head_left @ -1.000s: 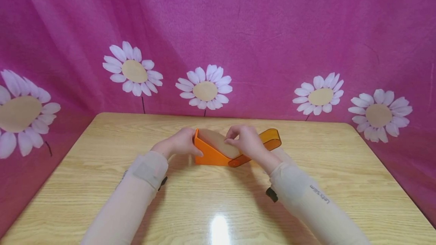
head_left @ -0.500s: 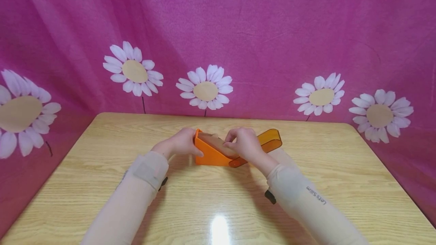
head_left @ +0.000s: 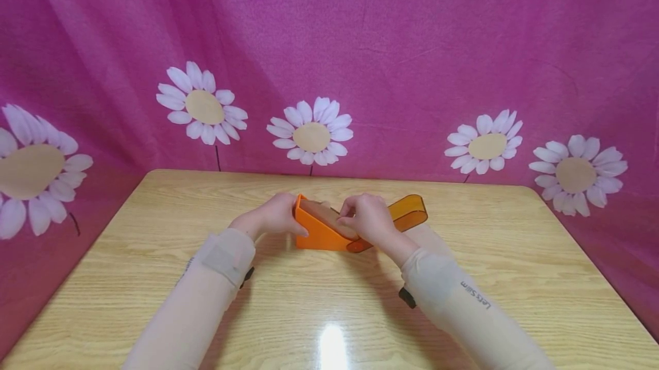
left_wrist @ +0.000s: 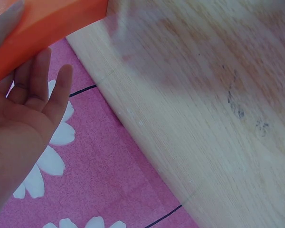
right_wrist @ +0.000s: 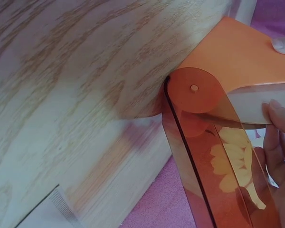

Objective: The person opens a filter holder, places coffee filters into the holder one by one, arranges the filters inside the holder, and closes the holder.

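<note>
An orange case with a slanted top stands at the table's middle, holding brown paper with a rounded edge, like coffee filters. Its see-through amber lid is swung back to the right on a round pivot. My left hand grips the case's left end, thumb on the near side and fingers behind; the left wrist view shows the palm under the orange wall. Over the opening, my right hand pinches the paper's edge between thumb and index finger. In the right wrist view the lid partly covers its other fingers.
A light wood table lies under both forearms. Behind it hangs a pink cloth printed with white daisies. Part of a pale flat sheet or packet lies on the table in the right wrist view's lower left corner.
My right hand has shifted slightly left at the opening. The brown paper bulged higher earlier and now sits lower, with a small tan edge showing at its far side. My left hand stays in place.
</note>
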The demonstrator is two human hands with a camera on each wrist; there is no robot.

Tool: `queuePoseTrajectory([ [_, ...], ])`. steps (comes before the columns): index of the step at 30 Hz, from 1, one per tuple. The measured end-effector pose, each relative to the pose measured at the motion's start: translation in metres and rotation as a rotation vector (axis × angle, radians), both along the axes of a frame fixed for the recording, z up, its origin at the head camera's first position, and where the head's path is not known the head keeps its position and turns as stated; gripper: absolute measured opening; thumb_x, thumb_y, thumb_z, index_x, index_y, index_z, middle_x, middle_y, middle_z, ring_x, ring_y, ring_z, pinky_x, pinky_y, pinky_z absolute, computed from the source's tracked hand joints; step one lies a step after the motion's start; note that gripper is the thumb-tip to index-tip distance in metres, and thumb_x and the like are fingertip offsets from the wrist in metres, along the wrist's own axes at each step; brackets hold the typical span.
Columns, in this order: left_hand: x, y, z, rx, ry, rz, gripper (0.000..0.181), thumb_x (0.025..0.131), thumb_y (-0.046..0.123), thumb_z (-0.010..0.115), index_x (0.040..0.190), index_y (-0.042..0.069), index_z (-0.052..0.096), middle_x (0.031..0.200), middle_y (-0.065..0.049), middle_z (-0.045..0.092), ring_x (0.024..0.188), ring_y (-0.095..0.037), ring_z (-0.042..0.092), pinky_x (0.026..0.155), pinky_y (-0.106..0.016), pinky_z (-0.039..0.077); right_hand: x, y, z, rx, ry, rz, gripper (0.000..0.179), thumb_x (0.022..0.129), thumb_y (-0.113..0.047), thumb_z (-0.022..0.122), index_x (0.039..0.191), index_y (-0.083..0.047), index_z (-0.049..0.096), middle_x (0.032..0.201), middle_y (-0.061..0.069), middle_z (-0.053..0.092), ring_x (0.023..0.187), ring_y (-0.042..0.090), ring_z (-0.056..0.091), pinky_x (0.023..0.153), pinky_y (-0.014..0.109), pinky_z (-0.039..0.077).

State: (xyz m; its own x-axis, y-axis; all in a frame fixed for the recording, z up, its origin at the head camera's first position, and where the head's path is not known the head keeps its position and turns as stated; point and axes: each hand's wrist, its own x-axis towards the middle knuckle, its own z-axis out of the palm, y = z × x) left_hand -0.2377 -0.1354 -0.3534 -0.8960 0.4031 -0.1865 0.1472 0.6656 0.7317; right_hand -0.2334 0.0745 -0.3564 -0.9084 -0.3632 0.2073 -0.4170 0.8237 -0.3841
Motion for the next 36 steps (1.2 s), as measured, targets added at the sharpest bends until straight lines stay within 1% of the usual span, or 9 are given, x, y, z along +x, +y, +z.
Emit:
queuePoseTrajectory([
  [8,-0.001,0.001,-0.001,-0.004,-0.011,0.009,0.034,0.072,0.003,0.077,0.104,0.004,0.065,0.097,-0.005,0.068,0.084,-0.017,0.058,0.09,-0.035,0.048,0.0,0.0,-0.001,0.027,-0.012,-0.008,0.013,0.076,-0.019,0.077,0.068,-0.016,0.067,0.069,-0.004,0.067,0.072,0.015,0.058,0.081,0.039,0.042],
  [11,-0.001,0.002,-0.001,-0.005,-0.014,0.01,0.032,0.072,0.002,0.077,0.102,0.004,0.066,0.095,-0.004,0.068,0.083,-0.016,0.058,0.088,-0.034,0.048,0.001,0.002,0.003,0.006,-0.057,-0.021,0.012,0.076,-0.022,0.076,0.075,-0.015,0.067,0.072,-0.003,0.066,0.073,0.015,0.058,0.079,0.036,0.043],
  [16,-0.001,0.003,-0.002,-0.001,-0.015,0.002,0.031,0.073,0.002,0.077,0.101,0.003,0.066,0.094,-0.005,0.069,0.081,-0.016,0.059,0.086,-0.033,0.049,0.0,0.015,0.028,-0.11,-0.119,-0.06,0.021,0.082,-0.03,0.071,0.091,-0.012,0.066,0.086,0.004,0.068,0.083,0.02,0.061,0.074,0.034,0.048],
  [21,0.0,0.001,-0.001,-0.002,-0.029,0.024,0.032,0.073,0.003,0.076,0.103,0.005,0.065,0.096,-0.004,0.068,0.084,-0.018,0.058,0.089,-0.034,0.049,-0.009,0.049,0.057,-0.217,-0.066,-0.125,0.022,0.087,-0.028,0.065,0.095,-0.007,0.067,0.093,0.011,0.069,0.088,0.025,0.063,0.075,0.037,0.05],
  [25,0.0,0.001,-0.002,-0.008,-0.038,0.039,0.033,0.074,0.004,0.076,0.105,0.006,0.064,0.097,-0.003,0.067,0.086,-0.018,0.058,0.09,-0.035,0.048,-0.016,0.081,0.065,-0.239,-0.057,-0.193,0.023,0.089,-0.026,0.062,0.097,-0.005,0.067,0.094,0.014,0.069,0.086,0.026,0.062,0.075,0.037,0.049],
  [28,-0.001,0.0,-0.003,-0.01,-0.043,0.047,0.034,0.074,0.004,0.077,0.106,0.007,0.064,0.098,-0.003,0.066,0.087,-0.019,0.058,0.092,-0.036,0.048,-0.02,0.103,0.063,-0.22,-0.071,-0.238,0.025,0.091,-0.026,0.059,0.099,-0.003,0.065,0.096,0.016,0.067,0.087,0.028,0.06,0.075,0.038,0.048],
  [31,-0.001,0.0,-0.003,-0.005,-0.05,0.051,0.036,0.074,0.004,0.077,0.107,0.008,0.063,0.099,-0.002,0.066,0.088,-0.019,0.057,0.093,-0.036,0.047,-0.023,0.121,0.052,-0.17,-0.107,-0.274,0.027,0.091,-0.025,0.057,0.101,0.0,0.063,0.1,0.02,0.065,0.091,0.032,0.059,0.077,0.042,0.048],
  [33,-0.002,0.0,-0.004,-0.005,-0.051,0.053,0.036,0.074,0.005,0.077,0.107,0.009,0.064,0.098,-0.001,0.066,0.088,-0.019,0.057,0.093,-0.036,0.047,-0.025,0.133,0.04,-0.102,-0.165,-0.285,0.03,0.091,-0.025,0.057,0.102,0.002,0.061,0.102,0.022,0.064,0.093,0.034,0.059,0.079,0.044,0.048],
  [36,-0.003,0.001,-0.004,-0.011,-0.039,0.04,0.035,0.074,0.005,0.077,0.106,0.009,0.064,0.097,-0.001,0.066,0.087,-0.018,0.057,0.093,-0.036,0.047,-0.028,0.148,0.017,0.035,-0.283,-0.261,0.034,0.086,-0.022,0.06,0.103,0.008,0.059,0.105,0.026,0.063,0.095,0.038,0.059,0.083,0.046,0.048],
])
